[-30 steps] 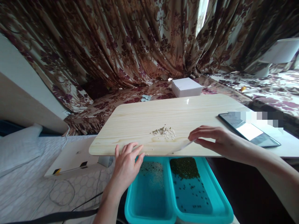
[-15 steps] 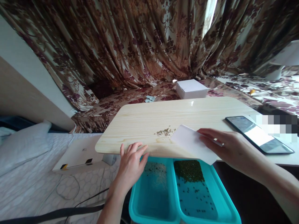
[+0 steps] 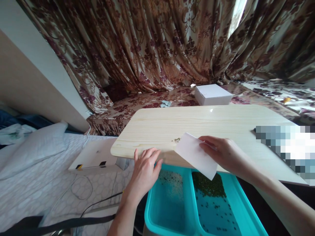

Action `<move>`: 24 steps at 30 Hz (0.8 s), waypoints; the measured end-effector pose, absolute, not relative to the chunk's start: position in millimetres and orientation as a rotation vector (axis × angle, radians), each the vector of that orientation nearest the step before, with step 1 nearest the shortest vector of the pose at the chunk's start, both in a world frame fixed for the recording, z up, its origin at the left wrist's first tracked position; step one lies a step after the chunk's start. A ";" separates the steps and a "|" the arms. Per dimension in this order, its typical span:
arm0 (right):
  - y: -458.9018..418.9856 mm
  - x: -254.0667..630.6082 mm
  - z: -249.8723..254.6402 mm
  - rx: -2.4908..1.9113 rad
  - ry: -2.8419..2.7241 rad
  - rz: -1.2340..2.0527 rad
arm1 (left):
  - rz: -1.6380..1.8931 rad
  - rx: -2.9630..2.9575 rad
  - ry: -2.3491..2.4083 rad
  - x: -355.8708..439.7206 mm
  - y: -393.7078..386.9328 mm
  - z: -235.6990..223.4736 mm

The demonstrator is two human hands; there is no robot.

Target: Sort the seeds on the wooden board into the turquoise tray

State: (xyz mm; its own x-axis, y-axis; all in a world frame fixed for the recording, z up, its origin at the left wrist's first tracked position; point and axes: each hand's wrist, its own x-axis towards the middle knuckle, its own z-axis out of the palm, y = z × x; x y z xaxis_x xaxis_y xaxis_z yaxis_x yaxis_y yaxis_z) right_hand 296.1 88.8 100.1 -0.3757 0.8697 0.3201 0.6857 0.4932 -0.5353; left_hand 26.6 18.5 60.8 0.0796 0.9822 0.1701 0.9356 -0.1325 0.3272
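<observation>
Curtain (image 3: 157, 46): brown, floral, hanging across the far side. Desk (image 3: 157, 123): pale wood-grain top with rounded far corners, in front of the curtain. Turquoise tub (image 3: 194, 200): below the desk's near edge, two compartments side by side; whether one piece or two set together, cannot tell. White box (image 3: 213, 91): just beyond the desk's far edge, right of centre.

Left hand (image 3: 147, 167): palm down at the near edge of the desk, left of centre. Fingers spread slightly apart, thumb set off to the right; fingertips rest on or at the desk edge. Right hand (image 3: 225, 150): above the desk, right of centre. Thumb and fingers clamped together on the right-hand edge of the white card.

White card (image 3: 197, 155): tilted, extends left and near from the right fingers; near corner overhangs the desk edge, above the right compartment.

Dark green grains (image 3: 209, 185): massed at the far end of the right compartment, strays nearer. Pale grains (image 3: 173, 182): scattered in the left compartment, dark specks among them.

Small grain pile (image 3: 177, 140): on the desk, at the card's left edge, right and far of the left fingertips, left of the right fingers. Card hides part; contact unclear.
</observation>
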 end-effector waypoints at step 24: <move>83.9 363.7 110.5 -1.040 -2.211 -0.129 | 0.473 2.328 1.993 35.8 13.1 54.3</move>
State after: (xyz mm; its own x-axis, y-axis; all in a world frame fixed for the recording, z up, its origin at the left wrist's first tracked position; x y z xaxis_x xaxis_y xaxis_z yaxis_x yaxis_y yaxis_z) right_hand 363.7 83.9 110.5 -0.4489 0.6454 0.6180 0.7128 0.6757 -0.1880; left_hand 35.8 13.1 54.3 0.1273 0.9709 0.2029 0.9585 -0.1730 0.2266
